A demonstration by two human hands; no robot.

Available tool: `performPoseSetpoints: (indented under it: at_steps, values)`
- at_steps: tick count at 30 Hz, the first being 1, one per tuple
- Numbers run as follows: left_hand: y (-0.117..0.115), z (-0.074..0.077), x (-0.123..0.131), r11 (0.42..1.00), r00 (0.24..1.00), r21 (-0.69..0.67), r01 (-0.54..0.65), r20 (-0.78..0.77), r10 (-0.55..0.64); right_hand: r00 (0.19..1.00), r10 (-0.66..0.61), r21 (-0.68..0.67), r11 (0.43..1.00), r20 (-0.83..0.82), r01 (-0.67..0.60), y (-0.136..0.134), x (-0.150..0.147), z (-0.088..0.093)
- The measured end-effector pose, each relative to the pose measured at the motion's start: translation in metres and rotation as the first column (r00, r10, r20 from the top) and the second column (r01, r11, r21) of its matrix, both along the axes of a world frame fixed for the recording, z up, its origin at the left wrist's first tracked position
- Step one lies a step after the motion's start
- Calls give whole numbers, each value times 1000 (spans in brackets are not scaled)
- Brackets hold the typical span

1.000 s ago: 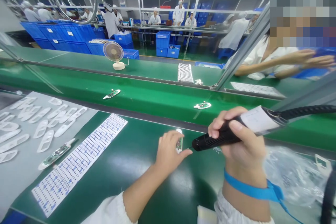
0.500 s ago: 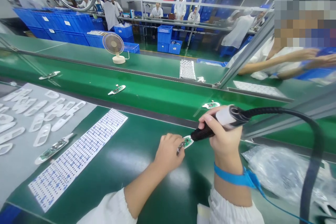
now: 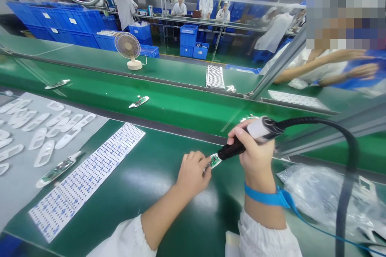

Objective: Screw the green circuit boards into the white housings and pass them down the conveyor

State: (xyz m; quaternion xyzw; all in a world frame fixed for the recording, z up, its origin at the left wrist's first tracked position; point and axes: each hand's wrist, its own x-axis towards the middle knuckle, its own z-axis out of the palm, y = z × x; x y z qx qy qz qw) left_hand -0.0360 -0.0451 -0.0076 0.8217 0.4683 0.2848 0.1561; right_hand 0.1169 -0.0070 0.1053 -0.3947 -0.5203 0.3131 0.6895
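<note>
My left hand (image 3: 193,172) is closed on a white plastic housing with a green circuit board (image 3: 215,161), steadying it against the green table; its near end is hidden under my fingers. My right hand (image 3: 256,152) is wrapped round a corded electric screwdriver (image 3: 233,148), black with a white band. The screwdriver slants down to the left, its nose at the right end of the housing; the bit's tip is too small to make out. A blue wrist strap (image 3: 262,196) circles my right wrist. Another housing with a board (image 3: 57,170) lies at the left.
White empty shells (image 3: 45,152) cover a grey mat at the left, beside a printed label sheet (image 3: 90,178). More boards in housings (image 3: 139,101) sit on the green conveyor. Clear plastic bags (image 3: 319,192) and the hanging cable (image 3: 346,176) are at right. A co-worker's arms (image 3: 331,64) show beyond.
Boards on the conveyor have shifted right, one now partly behind my right hand. The view has tilted slightly. Both hands keep their hold on the housing and the screwdriver.
</note>
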Motion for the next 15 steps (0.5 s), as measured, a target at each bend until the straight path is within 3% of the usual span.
performPoseSetpoints:
  at_steps: [15]
  values:
    - [0,-1,-1,999,999,-37,33,-4,-33,1000,10,35,999,-26,-9,-4,-1,7]
